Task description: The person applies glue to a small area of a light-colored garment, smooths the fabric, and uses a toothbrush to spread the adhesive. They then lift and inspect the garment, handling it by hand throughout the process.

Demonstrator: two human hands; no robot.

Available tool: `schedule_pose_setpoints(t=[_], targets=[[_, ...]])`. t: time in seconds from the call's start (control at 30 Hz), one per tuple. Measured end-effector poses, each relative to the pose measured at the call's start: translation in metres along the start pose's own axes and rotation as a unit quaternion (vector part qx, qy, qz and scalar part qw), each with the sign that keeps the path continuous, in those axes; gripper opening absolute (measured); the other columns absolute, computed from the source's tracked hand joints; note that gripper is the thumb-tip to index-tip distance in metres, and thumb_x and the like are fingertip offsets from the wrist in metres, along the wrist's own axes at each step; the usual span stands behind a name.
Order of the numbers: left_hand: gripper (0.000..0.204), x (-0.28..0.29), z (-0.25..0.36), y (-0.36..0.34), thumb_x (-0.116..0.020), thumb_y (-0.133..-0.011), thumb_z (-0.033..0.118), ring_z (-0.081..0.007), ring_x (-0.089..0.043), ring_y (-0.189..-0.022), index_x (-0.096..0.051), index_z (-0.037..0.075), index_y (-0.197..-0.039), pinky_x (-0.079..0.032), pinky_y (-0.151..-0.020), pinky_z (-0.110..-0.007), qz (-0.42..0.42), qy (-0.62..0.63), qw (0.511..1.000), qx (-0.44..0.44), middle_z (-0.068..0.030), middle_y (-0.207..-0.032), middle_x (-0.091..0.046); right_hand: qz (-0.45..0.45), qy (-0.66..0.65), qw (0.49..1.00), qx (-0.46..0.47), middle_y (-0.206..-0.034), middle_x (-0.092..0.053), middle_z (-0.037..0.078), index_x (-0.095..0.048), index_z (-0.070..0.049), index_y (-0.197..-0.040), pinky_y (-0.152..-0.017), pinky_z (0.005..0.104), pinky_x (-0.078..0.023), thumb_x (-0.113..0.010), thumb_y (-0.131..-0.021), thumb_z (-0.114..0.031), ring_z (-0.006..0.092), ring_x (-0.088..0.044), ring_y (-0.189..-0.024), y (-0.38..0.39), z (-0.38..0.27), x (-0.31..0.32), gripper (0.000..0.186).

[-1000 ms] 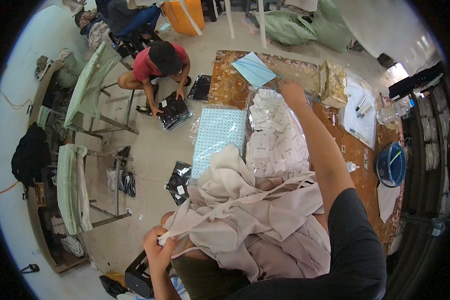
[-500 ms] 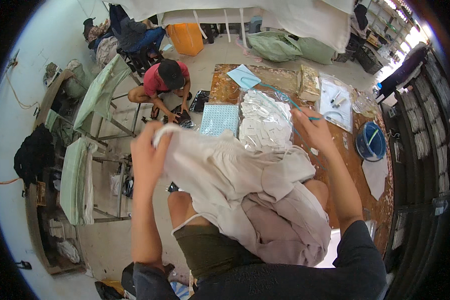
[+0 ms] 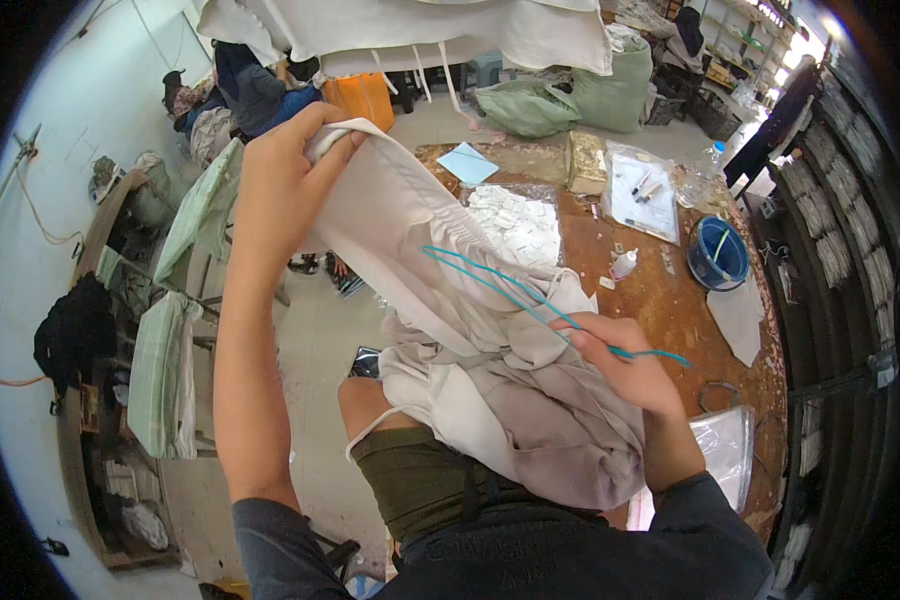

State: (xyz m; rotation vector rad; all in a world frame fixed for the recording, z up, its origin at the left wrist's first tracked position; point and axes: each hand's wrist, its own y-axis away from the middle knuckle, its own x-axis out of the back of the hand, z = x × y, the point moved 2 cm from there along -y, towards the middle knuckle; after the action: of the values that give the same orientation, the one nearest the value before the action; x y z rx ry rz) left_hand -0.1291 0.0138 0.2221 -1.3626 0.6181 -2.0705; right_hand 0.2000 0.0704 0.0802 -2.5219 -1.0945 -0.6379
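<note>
My left grip (image 3: 290,170) is high, and it pinches the upper edge of the pale beige garment (image 3: 510,390) between the thumb and the fingers. From there the cloth hangs slanting down, and the rest of it lies in folds across my lap, just beside the brown worktop (image 3: 670,300). My right grip (image 3: 625,360) is lower, in front of the folds, with the fingers pressed together on a teal cord (image 3: 518,282). The cord makes a long, narrow loop that points toward the gathered part of the cloth, and a short tail of it sticks out on the other side of my fingers (whether the loop touches the cloth, I cannot tell).

I judge that the garment is soft and limp, rather light, perhaps a little slippery because of its smooth face. It will not hold a shape by itself, so the edge near the gathers seems to me the best place to take it; a pinch in the loose folds would only bring a bundle. The cord looks thin and bendy, not fragile. I would hold it close to its tail, as here, so that the loop does not flop.
</note>
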Motion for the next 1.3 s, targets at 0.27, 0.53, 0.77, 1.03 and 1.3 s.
schedule_pose_setpoints(t=[0.27, 0.53, 0.77, 1.03, 1.3], targets=[[0.019, 0.044, 0.087, 0.062, -0.065, -0.086, 0.015, -0.0208, -0.060, -0.086, -0.061, 0.003, -0.101, -0.047, -0.075, -0.031, -0.153, 0.338, 0.928, -0.033, -0.0117, -0.096, -0.063, 0.110, -0.062, 0.984, 0.124, -0.083, -0.064, 0.018, -0.064, 0.001, -0.105, -0.064, 0.0381, -0.047, -0.057, -0.091, -0.011, 0.0323, -0.062, -0.072, -0.068, 0.032, -0.054, 0.020], [0.022, 0.019, 0.097, 0.017, -0.072, -0.079, 0.028, -0.0277, -0.061, -0.094, -0.066, 0.012, -0.092, -0.046, -0.089, -0.041, -0.007, -0.147, 0.928, -0.343, -0.0058, -0.100, -0.063, 0.193, 0.005, 0.913, 0.360, -0.098, -0.067, 0.018, -0.066, 0.000, -0.104, -0.077, 0.0372, -0.052, -0.061, -0.083, -0.009, 0.0351, -0.066, -0.087, -0.069, -0.040, 0.000, 0.023], [0.017, 0.042, 0.093, 0.008, -0.073, -0.074, 0.024, -0.0227, -0.053, -0.060, -0.069, 0.010, -0.082, -0.040, -0.053, -0.035, -0.109, -0.004, 0.940, -0.324, -0.0037, -0.065, -0.051, -0.050, 0.061, 0.915, 0.396, -0.099, -0.067, 0.017, -0.068, -0.002, -0.100, -0.080, 0.0380, -0.051, -0.074, -0.075, -0.018, 0.0345, -0.066, -0.091, -0.025, -0.062, 0.060, 0.030], [0.018, 0.069, 0.070, 0.014, -0.071, -0.080, 0.026, -0.0220, -0.059, -0.062, -0.070, 0.008, -0.078, -0.044, -0.055, -0.033, -0.071, -0.015, 0.971, -0.229, -0.0048, -0.067, -0.057, -0.041, -0.215, 0.975, 0.038, -0.104, -0.060, 0.012, -0.053, -0.002, -0.121, -0.087, 0.0369, -0.045, -0.066, -0.083, -0.031, 0.0248, -0.059, -0.095, -0.055, 0.031, -0.057, 0.050], [0.021, 0.141, 0.034, 0.012, -0.071, -0.081, 0.025, -0.0241, -0.061, -0.063, -0.070, 0.005, -0.077, -0.046, -0.057, -0.033, -0.017, -0.025, 0.993, -0.111, -0.0078, -0.070, -0.063, -0.120, -0.084, 0.973, 0.181, -0.102, -0.064, 0.013, -0.054, -0.003, -0.129, -0.084, 0.0323, -0.046, -0.061, -0.093, -0.033, 0.0141, -0.057, -0.093, -0.050, -0.014, -0.058, 0.047]])
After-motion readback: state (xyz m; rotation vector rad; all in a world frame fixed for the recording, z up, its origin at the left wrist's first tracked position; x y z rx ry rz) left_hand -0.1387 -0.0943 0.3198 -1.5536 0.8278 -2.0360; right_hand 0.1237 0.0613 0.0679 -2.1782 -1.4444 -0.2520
